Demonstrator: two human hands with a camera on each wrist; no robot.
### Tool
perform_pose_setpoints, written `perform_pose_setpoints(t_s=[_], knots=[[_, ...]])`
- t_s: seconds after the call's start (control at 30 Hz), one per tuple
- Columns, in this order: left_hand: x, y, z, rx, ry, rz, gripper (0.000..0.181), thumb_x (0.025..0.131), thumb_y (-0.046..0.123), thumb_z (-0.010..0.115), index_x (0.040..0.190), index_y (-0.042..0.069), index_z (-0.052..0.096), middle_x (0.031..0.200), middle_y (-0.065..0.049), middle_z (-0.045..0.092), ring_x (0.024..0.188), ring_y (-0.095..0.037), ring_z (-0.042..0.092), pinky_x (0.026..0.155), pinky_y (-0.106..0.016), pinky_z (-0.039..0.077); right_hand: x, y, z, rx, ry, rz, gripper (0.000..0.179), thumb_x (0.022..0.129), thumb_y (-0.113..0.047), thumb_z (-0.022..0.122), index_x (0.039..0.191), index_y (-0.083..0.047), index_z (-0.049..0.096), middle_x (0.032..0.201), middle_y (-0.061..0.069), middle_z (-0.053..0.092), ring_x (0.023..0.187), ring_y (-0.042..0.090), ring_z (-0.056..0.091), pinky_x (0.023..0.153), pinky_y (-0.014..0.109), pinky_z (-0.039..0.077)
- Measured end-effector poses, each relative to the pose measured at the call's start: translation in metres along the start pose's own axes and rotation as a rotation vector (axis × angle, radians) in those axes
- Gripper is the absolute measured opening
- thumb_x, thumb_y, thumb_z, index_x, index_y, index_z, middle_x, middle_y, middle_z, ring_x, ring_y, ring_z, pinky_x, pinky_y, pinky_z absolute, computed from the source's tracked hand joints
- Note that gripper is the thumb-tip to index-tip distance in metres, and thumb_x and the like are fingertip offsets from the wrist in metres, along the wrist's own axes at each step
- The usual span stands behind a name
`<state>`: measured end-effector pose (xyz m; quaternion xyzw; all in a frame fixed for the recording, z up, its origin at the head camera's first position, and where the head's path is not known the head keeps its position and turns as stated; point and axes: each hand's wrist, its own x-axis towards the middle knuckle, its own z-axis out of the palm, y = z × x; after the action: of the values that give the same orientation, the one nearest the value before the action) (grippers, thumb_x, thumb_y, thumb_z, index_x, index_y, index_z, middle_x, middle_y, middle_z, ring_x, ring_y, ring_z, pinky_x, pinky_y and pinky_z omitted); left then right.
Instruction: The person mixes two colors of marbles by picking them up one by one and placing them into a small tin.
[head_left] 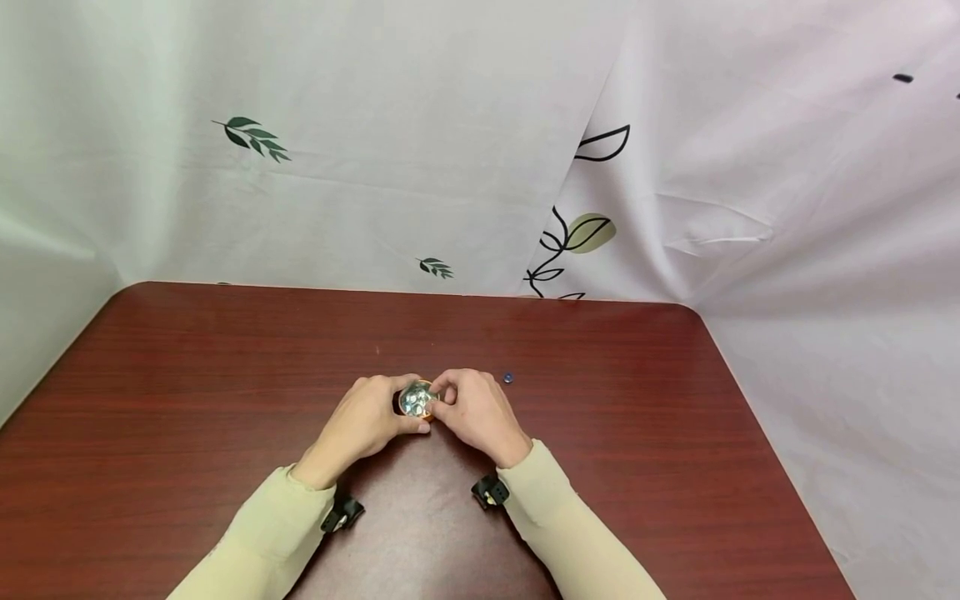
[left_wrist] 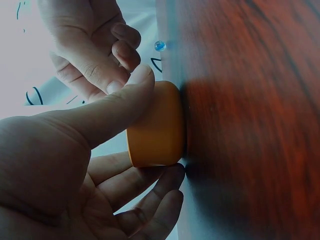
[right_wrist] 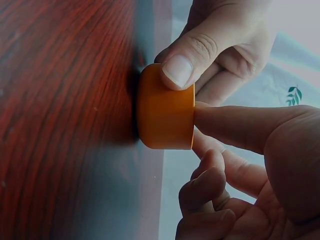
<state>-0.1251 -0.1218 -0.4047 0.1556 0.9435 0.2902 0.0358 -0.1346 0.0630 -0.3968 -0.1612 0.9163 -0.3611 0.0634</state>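
A small orange cup [left_wrist: 157, 130] stands upright on the table, filled with shiny, clear glass-like marbles [head_left: 415, 400]. My left hand [head_left: 369, 414] grips it around the side, thumb on the near wall and fingers on the far wall. At the cup's mouth is my right hand [head_left: 477, 410], its thumb [right_wrist: 235, 122] and index finger dipping in past the rim, the other fingers curled outside. Whether those two fingertips pinch a marble inside I cannot tell. A single blue marble [head_left: 507, 377] lies on the table, just beyond the right hand.
The reddish-brown wooden table [head_left: 637, 450] reaches back to a white curtain [head_left: 375, 167] with leaf prints. Each wrist carries a small black camera, and light sleeves [head_left: 277, 521] cover both forearms.
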Motion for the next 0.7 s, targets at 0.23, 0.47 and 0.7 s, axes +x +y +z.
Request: perform_pose_setpoints(t_s=[0.23,0.47,0.7], knots=[[0.0007,0.0004,0.0002,0.006,0.01,0.007,0.047,0.074,0.031,0.091,0.116,0.018,0.074,0.091,0.006,0.073,0.075,-0.013,0.061,0.082,-0.045,0.046,-0.0006,0.0004,-0.0009,-0.001,0.01,-0.017,0.013,0.09,-0.016,0.077,0.102,-0.012,0.076,0.076,-0.006,0.059,0.061,0.009,0.052,0.058,0.026,0.045],[-0.0007,0.0011,-0.0005,0.003,0.01,0.009,0.046,0.074,0.032,0.09,0.115,0.019,0.074,0.091,0.006,0.073,0.076,-0.014,0.061,0.079,-0.044,0.046,-0.0015,0.0006,-0.0013,-0.016,0.022,-0.037,0.013,0.089,-0.016,0.078,0.101,-0.013,0.076,0.075,-0.007,0.059,0.062,0.007,0.053,0.059,0.025,0.045],[-0.0012,0.0022,-0.0008,0.001,0.007,0.002,0.046,0.074,0.033,0.09,0.115,0.019,0.074,0.093,0.005,0.073,0.078,-0.016,0.062,0.074,-0.041,0.048,-0.003,0.001,-0.0051,-0.028,0.024,-0.032,0.013,0.089,-0.019,0.078,0.102,-0.015,0.076,0.074,-0.009,0.058,0.062,0.006,0.052,0.059,0.024,0.045]])
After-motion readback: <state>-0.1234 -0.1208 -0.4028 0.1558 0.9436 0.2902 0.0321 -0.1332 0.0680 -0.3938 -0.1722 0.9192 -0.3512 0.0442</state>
